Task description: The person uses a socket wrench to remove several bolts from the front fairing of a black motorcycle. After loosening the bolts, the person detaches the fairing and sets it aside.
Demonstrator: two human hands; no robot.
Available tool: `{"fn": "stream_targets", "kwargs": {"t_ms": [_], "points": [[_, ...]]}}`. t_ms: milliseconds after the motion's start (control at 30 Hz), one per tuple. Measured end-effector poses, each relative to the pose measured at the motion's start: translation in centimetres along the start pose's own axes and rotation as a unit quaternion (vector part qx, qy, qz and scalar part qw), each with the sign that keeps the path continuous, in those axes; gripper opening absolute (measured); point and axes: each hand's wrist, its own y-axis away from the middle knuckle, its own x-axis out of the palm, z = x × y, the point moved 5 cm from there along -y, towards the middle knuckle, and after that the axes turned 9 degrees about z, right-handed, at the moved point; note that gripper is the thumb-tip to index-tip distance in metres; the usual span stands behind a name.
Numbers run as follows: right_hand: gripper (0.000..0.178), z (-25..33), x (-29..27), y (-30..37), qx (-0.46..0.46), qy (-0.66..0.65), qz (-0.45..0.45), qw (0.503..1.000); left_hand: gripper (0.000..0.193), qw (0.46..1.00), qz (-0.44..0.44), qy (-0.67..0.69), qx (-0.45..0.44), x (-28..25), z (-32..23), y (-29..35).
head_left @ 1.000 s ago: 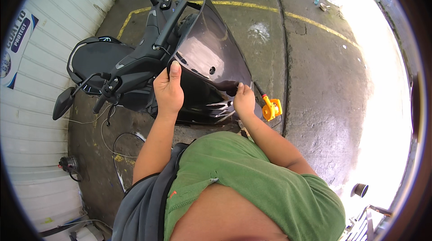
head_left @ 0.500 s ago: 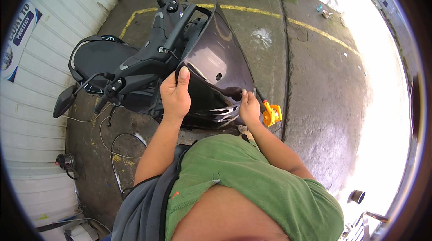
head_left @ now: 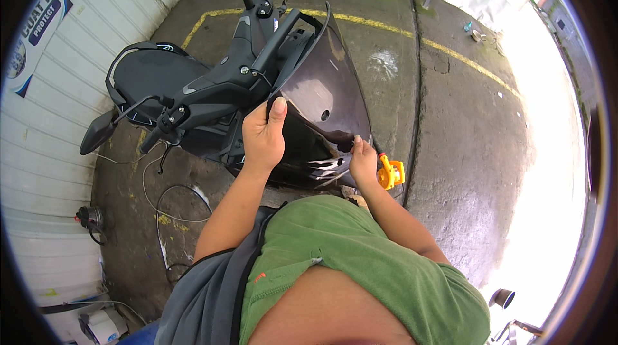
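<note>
A dark scooter (head_left: 212, 87) stands in front of me with a large tinted windscreen (head_left: 328, 87) at its front, with a small round hole in it. Over the lower part lies a glossy dark film (head_left: 299, 136), its wavy upper edge running between my hands. My left hand (head_left: 264, 139) is closed on the film's left end, thumb up, beside the windscreen's edge. Lower down on the right, my right hand (head_left: 364, 159) pinches the other end between thumb and fingers. Whether the film sticks to the windscreen underneath cannot be told.
A yellow-orange blower (head_left: 391, 174) rests on the floor right of my right hand. Cables (head_left: 158, 200) loop over the concrete at left, near a small dark machine (head_left: 90, 217) by the white wall. The scooter's mirror (head_left: 98, 131) sticks out left. A yellow line crosses the floor.
The scooter, windscreen and both hands appear slightly farther right and lower, as the whole view has shifted. Both hands keep the same grip.
</note>
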Motion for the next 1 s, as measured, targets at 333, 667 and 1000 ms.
{"fn": "stream_targets", "kwargs": {"t_ms": [333, 667, 1000], "points": [[0.04, -1.1, -0.3, -0.2, -0.033, -0.032, 0.013, 0.999, 0.043, 0.999, -0.005, 0.041, -0.008, 0.1, 0.2, 0.0], [0.034, 1.2, -0.7, 0.4, -0.091, 0.113, -0.031, 0.989, 0.043, 0.999, -0.014, 0.035, -0.013, 0.2, 0.1, 0.0], [0.044, 0.4, -0.2, -0.1, 0.0, -0.025, 0.023, 0.999, 0.042, 1.0, -0.016, 0.003, -0.002, 0.2, 0.1, 0.6]]}}
